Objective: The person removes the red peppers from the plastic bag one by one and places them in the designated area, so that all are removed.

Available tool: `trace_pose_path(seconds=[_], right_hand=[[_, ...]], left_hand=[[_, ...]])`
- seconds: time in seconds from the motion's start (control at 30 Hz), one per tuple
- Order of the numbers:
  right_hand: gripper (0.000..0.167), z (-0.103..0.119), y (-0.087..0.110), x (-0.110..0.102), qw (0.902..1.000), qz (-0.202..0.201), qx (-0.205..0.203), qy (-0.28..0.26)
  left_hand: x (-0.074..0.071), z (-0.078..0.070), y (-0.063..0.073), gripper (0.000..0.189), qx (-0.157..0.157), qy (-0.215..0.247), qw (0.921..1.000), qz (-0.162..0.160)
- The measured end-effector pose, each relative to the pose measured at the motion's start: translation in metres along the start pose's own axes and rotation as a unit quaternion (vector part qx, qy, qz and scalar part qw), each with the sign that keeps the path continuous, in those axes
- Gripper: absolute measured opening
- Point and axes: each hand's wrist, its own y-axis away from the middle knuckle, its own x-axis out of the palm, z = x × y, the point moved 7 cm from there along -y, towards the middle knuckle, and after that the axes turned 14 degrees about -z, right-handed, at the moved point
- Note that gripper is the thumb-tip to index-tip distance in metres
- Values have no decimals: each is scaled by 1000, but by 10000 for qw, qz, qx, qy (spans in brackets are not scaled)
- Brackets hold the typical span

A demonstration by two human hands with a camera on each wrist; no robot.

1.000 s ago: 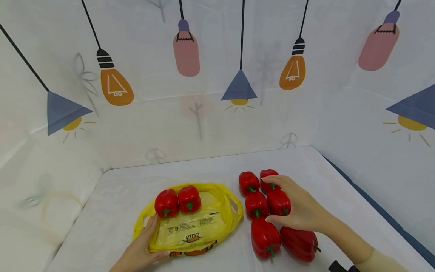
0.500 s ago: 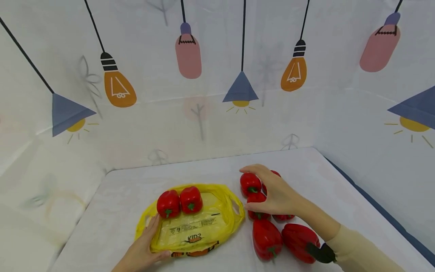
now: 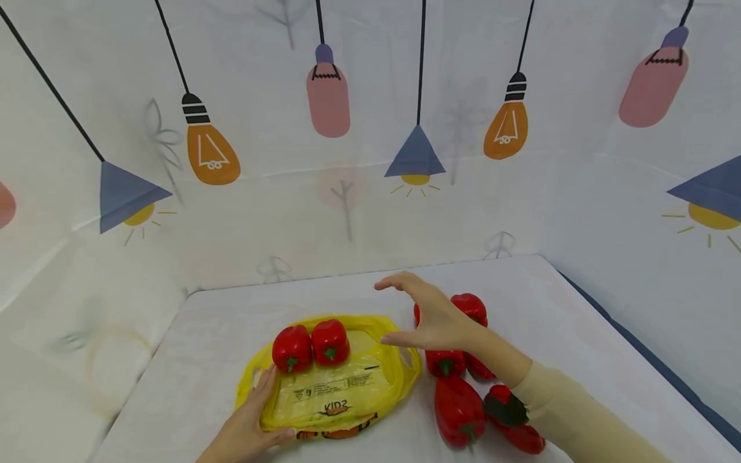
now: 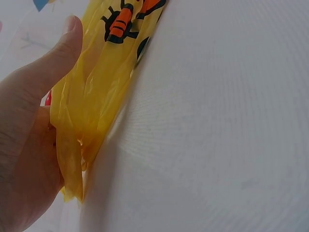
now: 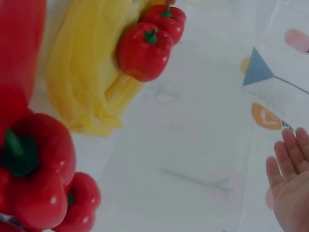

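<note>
- Head: touching the yellow bag (image 3: 370,386) bearing two red peppers (image 3: 292,350) with the left hand (image 3: 249,421) spread; hovering with the right hand (image 3: 431,318) wide near the loose red peppers (image 3: 460,411).
- Left wrist: showing a straight thumb (image 4: 63,54) beside the bag.
- Right wrist: showing straight, extended fingers (image 5: 286,164).

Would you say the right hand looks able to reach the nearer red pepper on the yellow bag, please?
Probably yes: the right hand holds nothing, and nothing visible blocks its way to that red pepper.
</note>
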Motion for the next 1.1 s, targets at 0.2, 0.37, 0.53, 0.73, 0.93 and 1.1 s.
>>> trace_pose_path(seconds=[0.2,0.37,0.53,0.73,0.93,1.1], right_hand=[[69,0,-11,15,9999,6,41,-152],[68,0,-17,26,9996,48,-64,-270],[65,0,-24,37,9990,113,-119,-415],[59,3,-33,51,9984,180,-196,-492],[55,5,-40,65,9979,295,-148,-564],[53,3,-44,76,9975,372,-88,-593]], left_hand=[[-1,2,1,114,-36,-69,10000,-29],[-2,2,2,114,4,-100,9999,-77],[-2,3,4,115,-29,-61,9999,-87],[-4,1,6,115,-53,-40,9999,-125],[-4,1,6,116,-182,-28,9996,-197],[-4,-1,5,116,-143,-64,9996,-238]])
